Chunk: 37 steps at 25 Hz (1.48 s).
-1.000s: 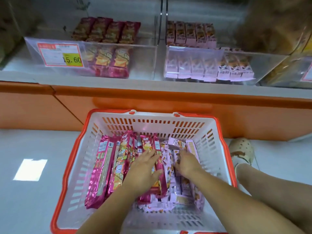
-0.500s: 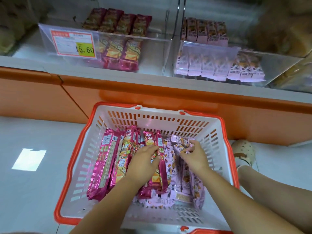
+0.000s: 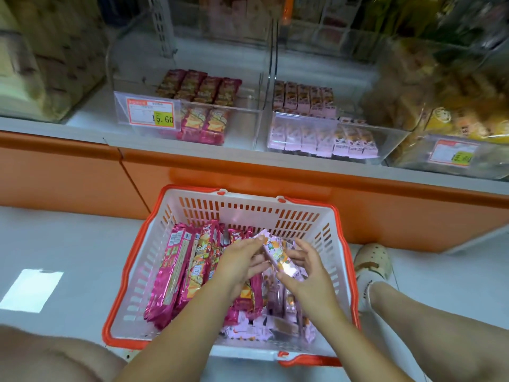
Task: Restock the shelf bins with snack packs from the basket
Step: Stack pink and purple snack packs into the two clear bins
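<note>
Both forearms reach forward, wrists near each other. Left grip [image 3: 239, 261] pinches one end of a pack [image 3: 276, 252]; right grip [image 3: 309, 274] holds the other end, fingers loosely spread.

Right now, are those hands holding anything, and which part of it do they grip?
Yes: one lilac snack pack above the basket. The left hand pinches its far end; the right hand grips its near end.
</note>
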Tool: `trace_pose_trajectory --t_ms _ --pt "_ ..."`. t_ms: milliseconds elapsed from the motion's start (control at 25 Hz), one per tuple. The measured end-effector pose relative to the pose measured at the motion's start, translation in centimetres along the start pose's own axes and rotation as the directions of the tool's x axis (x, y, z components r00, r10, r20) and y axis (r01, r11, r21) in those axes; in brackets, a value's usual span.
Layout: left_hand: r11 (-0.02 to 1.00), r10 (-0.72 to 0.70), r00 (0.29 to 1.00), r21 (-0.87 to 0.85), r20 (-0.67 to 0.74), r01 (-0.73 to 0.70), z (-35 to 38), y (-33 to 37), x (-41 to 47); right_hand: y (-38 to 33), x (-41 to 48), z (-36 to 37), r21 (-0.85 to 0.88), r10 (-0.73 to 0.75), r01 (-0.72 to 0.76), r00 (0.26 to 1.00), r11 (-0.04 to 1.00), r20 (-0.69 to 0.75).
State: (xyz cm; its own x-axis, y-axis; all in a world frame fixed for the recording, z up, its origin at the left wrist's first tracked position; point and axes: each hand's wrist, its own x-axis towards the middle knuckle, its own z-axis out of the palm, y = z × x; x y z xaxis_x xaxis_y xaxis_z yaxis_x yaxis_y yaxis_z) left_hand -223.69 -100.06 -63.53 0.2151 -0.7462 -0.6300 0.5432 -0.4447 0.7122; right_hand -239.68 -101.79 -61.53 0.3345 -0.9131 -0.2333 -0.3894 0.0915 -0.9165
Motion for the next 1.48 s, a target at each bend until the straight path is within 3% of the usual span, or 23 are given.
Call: trace_pose_trajectory --t_ms 400,640,760,800,880,960,1000,1040,1160,1240,1320,1400,1480 --pt "0.989 0.138 0.990 0.052 0.020 -0.139 0.7 1.4 -3.2 -1.8 -2.2 -0.9 -0.078 -0.021 0.020 1.000 0.997 -0.009" --pt "0.835 0.380 0.911 0.366 0.158 -0.411 4.3 9.4 -5.9 -6.6 -0.7 -3.1 -0.058 -0.140 0.136 0.988 0.989 -0.062" --pt "0.661 0.551 0.787 0.430 0.277 -0.615 6.9 15.3 -7.3 -12.0 0.9 -5.8 -0.089 -0.274 0.263 0.951 0.961 -0.146" --pt "0.560 0.640 0.713 0.461 0.287 -0.689 7.4 17.1 -7.6 -14.1 1.6 -6.9 -0.098 -0.315 0.301 0.932 0.948 -0.182" --pt "0.290 0.826 0.495 0.549 0.271 -0.784 8.0 21.0 -7.8 -18.5 3.8 -9.6 -0.109 -0.409 0.395 0.869 0.912 -0.279" --pt "0.020 0.897 0.323 0.701 0.303 -0.713 7.9 24.2 -6.7 -22.3 6.9 -12.0 -0.169 -0.459 0.427 0.811 0.888 -0.363" --pt "-0.067 0.888 0.314 0.769 0.337 -0.635 7.8 25.5 -5.6 -23.7 9.0 -13.0 -0.229 -0.461 0.401 0.801 0.887 -0.382" --pt "-0.104 0.863 0.354 0.813 0.360 -0.573 7.5 26.3 -4.2 -24.6 11.7 -13.8 -0.300 -0.439 0.338 0.806 0.892 -0.396" --pt "-0.056 0.761 0.523 0.842 0.383 -0.536 6.8 26.9 -0.7 -24.8 20.0 -15.4 -0.391 -0.296 0.108 0.837 0.914 -0.461" --pt "-0.030 0.749 0.533 0.825 0.393 -0.565 6.2 26.8 0.5 -23.9 24.4 -15.5 -0.450 -0.213 -0.011 0.871 0.893 -0.443" --pt "-0.008 0.755 0.525 0.806 0.392 -0.591 5.9 26.9 0.8 -23.2 27.0 -15.0 -0.635 -0.209 -0.108 0.891 0.765 -0.403" --pt "0.012 0.750 0.535 0.799 0.390 -0.601 5.8 27.0 0.6 -22.2 28.2 -14.4 -0.752 -0.237 -0.141 0.898 0.643 -0.370" --pt "0.022 0.745 0.542 0.798 0.389 -0.603 5.8 26.9 0.4 -21.2 29.1 -13.8 -0.775 -0.210 -0.137 0.920 0.617 -0.330"
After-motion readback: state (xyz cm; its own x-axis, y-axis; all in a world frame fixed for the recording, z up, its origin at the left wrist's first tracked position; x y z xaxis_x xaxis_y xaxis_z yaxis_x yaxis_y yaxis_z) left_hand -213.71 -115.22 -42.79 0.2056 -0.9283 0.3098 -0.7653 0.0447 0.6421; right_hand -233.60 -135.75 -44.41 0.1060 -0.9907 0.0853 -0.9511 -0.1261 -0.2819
